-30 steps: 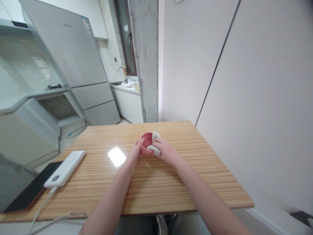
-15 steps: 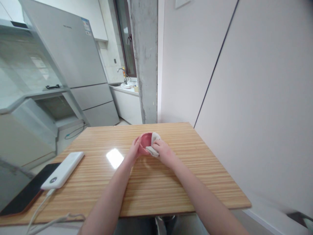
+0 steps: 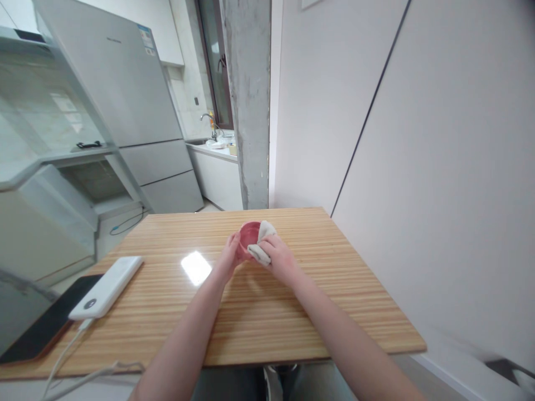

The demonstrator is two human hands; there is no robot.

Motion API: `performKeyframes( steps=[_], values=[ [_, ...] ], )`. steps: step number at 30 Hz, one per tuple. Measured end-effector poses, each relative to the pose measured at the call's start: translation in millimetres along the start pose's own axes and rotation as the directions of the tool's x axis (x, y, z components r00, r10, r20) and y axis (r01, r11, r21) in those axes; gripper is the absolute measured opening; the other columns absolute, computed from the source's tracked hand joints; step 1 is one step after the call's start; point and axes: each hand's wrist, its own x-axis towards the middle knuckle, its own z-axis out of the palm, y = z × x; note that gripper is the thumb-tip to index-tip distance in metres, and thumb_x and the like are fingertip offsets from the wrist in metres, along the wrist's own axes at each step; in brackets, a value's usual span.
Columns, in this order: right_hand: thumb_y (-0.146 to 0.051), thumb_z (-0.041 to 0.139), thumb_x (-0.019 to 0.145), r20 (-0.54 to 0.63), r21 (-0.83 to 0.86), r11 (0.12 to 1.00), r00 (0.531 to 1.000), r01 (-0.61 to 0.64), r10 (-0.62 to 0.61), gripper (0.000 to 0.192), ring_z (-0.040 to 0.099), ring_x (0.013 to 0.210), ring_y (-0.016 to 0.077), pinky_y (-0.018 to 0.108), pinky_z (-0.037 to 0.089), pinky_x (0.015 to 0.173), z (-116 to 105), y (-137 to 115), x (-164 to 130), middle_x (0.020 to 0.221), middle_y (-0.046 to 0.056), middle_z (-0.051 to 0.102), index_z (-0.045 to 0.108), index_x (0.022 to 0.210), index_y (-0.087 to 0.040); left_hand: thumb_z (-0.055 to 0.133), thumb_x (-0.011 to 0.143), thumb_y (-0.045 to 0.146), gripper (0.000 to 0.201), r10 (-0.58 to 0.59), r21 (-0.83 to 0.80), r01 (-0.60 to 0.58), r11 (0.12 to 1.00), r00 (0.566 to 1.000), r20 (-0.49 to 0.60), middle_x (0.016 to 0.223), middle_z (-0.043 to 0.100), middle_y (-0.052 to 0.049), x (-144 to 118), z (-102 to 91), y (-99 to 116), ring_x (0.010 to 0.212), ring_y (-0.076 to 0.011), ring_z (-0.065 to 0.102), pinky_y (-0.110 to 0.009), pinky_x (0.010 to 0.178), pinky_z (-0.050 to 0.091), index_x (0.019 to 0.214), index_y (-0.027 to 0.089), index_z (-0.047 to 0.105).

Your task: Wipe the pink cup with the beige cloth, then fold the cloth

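The left hand (image 3: 229, 257) is gripping the near-left side of a small pink bowl (image 3: 249, 238) and tipping its mouth toward the camera, just above the middle of the wooden table (image 3: 334, 289). The right hand (image 3: 279, 257) is clutching a pale cloth (image 3: 261, 244), which is folding over the bowl's right rim and touching it. To do this wiping well, I'd say the left hand should be steadying the bowl firmly while the cloth is sweeping round the rim and inner wall, with the bowl turning a little at a time so no patch gets missed, and staying low over the table in case it slips. Off to the left, a white power bank (image 3: 107, 285) is lying on a dark phone (image 3: 44, 328), its cable (image 3: 67, 356) trailing over the near edge, well apart from the hands. Compared with a second ago, the bowl is sitting a touch higher and more tilted toward the viewer, more of its inside is showing, and the cloth has bunched up nearer the far rim.
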Motion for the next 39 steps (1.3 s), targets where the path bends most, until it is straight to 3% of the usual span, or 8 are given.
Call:
performKeyframes(
  steps=[3,10,13,16,19,27,34,39],
  values=[
    [-0.026,0.054,0.085,0.075,0.015,0.999,0.996,0.047,-0.048,0.01,0.05,0.088,0.0188,0.033,0.044,0.081,-4.8,7.3,0.1,0.09,0.004,0.057,0.061,0.09,-0.021,0.069,0.067,0.043,0.049,-0.029,0.083,0.03,0.996,1.0,-0.006,0.089,0.063,-0.006,-0.3,-4.2,1.9,0.066,-0.0128,0.06,-0.023,0.055,0.049,0.108,0.021,0.053],
    [-0.028,0.058,0.081,-0.046,-0.042,0.997,0.997,-0.066,0.064,0.022,0.048,0.094,0.0231,0.038,0.042,0.085,19.4,-5.3,-0.2,0.104,0.01,0.055,0.057,0.101,-0.018,0.073,0.065,0.034,0.061,0.245,0.031,-0.244,0.969,0.95,-0.192,0.096,0.062,-0.005,-4.0,15.6,-10.7,0.072,-0.0119,0.062,-0.022,0.061,0.05,0.116,0.024,0.041],
    [-0.032,0.056,0.083,-0.046,-0.053,0.994,0.995,-0.096,0.094,0.016,0.047,0.086,0.0215,0.036,0.042,0.079,17.6,3.8,-1.7,0.091,0.008,0.056,0.059,0.089,-0.018,0.073,0.064,0.039,0.068,0.214,0.106,-0.197,0.975,0.96,-0.18,0.091,0.064,-0.006,-1.5,14.6,-9.4,0.07,-0.0131,0.063,-0.025,0.063,0.051,0.12,0.021,0.037],
    [-0.026,0.053,0.086,0.049,-0.047,0.999,0.999,0.026,-0.024,0.011,0.046,0.085,0.0191,0.033,0.041,0.078,11.3,17.9,-3.2,0.09,0.006,0.056,0.061,0.086,-0.019,0.071,0.065,0.044,0.069,0.12,0.176,-0.089,0.98,0.977,-0.174,0.084,0.064,-0.006,3.1,4.6,-3.6,0.064,-0.0142,0.062,-0.028,0.06,0.052,0.121,0.02,0.039],
    [-0.021,0.051,0.087,0.108,-0.056,0.992,0.989,0.112,-0.105,0.011,0.045,0.087,0.0191,0.032,0.041,0.079,13.3,21.0,-3.6,0.097,0.007,0.056,0.061,0.088,-0.02,0.074,0.062,0.039,0.063,0.145,0.226,-0.115,0.967,0.982,-0.124,0.092,0.064,-0.008,4.9,-3.2,-3.6,0.073,-0.016,0.063,-0.027,0.064,0.052,0.115,0.019,0.046],
    [-0.02,0.053,0.083,-0.023,-0.104,0.991,0.997,-0.081,0.079,0.016,0.044,0.091,0.0228,0.036,0.042,0.081,35.9,2.5,-4.8,0.103,0.009,0.055,0.059,0.097,-0.018,0.071,0.066,0.04,0.064,0.383,0.251,-0.322,0.913,0.888,-0.254,0.111,0.056,-0.008,-2.5,13.1,-20.4,0.089,-0.0167,0.061,-0.025,0.071,0.051,0.119,0.023,0.039],
    [-0.019,0.047,0.088,0.111,-0.086,0.991,0.99,0.101,-0.091,0.015,0.044,0.089,0.0202,0.034,0.041,0.078,22.0,15.5,-4.2,0.097,0.007,0.057,0.062,0.088,-0.02,0.069,0.067,0.043,0.055,0.167,0.313,-0.102,0.944,0.968,-0.187,0.085,0.063,-0.007,8.5,-4.6,-3.0,0.071,-0.0173,0.062,-0.03,0.066,0.05,0.111,0.018,0.049],
    [-0.012,0.046,0.085,0.07,-0.047,0.999,0.997,0.018,-0.015,0.021,0.045,0.091,0.0222,0.039,0.042,0.083,37.1,-2.5,-6.3,0.102,0.011,0.057,0.06,0.1,-0.017,0.064,0.071,0.041,0.043,0.409,0.521,-0.22,0.825,0.868,-0.281,0.104,0.062,-0.012,3.1,-3.1,-4.7,0.1,-0.0244,0.058,-0.035,0.089,0.044,0.105,0.015,0.057]
  ],
)
